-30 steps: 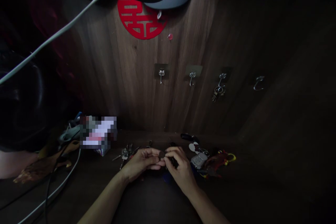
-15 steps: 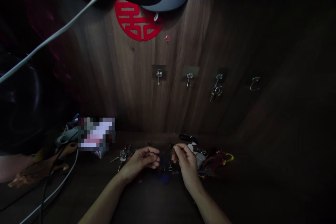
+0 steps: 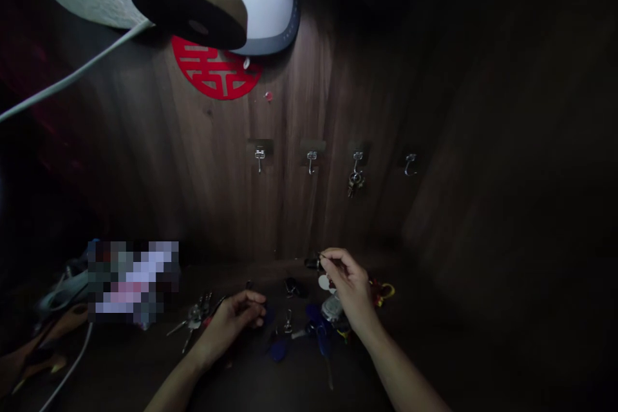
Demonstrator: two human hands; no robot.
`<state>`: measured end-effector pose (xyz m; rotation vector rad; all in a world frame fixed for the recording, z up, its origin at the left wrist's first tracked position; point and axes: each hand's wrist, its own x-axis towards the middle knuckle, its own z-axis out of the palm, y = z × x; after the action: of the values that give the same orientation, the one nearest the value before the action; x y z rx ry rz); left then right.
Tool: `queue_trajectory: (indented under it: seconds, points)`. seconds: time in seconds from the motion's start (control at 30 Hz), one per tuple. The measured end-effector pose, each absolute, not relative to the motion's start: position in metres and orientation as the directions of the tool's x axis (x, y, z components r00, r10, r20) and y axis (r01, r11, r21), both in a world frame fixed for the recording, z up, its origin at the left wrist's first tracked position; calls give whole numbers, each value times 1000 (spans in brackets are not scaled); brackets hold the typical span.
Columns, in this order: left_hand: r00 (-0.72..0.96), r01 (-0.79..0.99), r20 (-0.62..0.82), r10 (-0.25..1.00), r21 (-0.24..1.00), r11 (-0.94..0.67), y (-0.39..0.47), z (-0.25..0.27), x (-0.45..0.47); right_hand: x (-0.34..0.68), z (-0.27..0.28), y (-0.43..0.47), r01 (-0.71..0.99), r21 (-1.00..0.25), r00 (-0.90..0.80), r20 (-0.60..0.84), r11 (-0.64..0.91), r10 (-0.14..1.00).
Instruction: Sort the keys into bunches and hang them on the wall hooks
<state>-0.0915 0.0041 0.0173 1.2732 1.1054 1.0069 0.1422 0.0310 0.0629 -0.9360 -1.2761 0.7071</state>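
My right hand reaches over the shelf, its thumb and index finger pinched at the end of a black key fob near the back wall. My left hand hovers low with loosely curled fingers and a gap at the thumb; nothing shows in it. Beside it lies a bunch of keys. Between my hands are a small black item, a metal clasp, a blue tag and more blue tags. A grey tag sits partly under my right hand.
Several metal hooks line the wood wall, one bearing a key bunch. Above hang a red paper-cut, a round lamp with a white cable, and a cap. A blurred box and a wooden comb-like item stand left.
The view has shifted to the right and up. My right hand has moved right to the black key fob, away from the small black item. My left hand stays loosely curled.
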Motion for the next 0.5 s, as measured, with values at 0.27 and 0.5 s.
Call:
queue_trajectory:
  seconds: [0.27, 0.5]
  points:
    - [196, 65, -94, 976, 994, 83, 4, 17, -87, 182, 94, 40, -340, -833, 219, 382, 437, 898]
    - [157, 91, -139, 978, 988, 126, 8, 13, -83, 212, 116, 51, -625, -701, 164, 313, 344, 936]
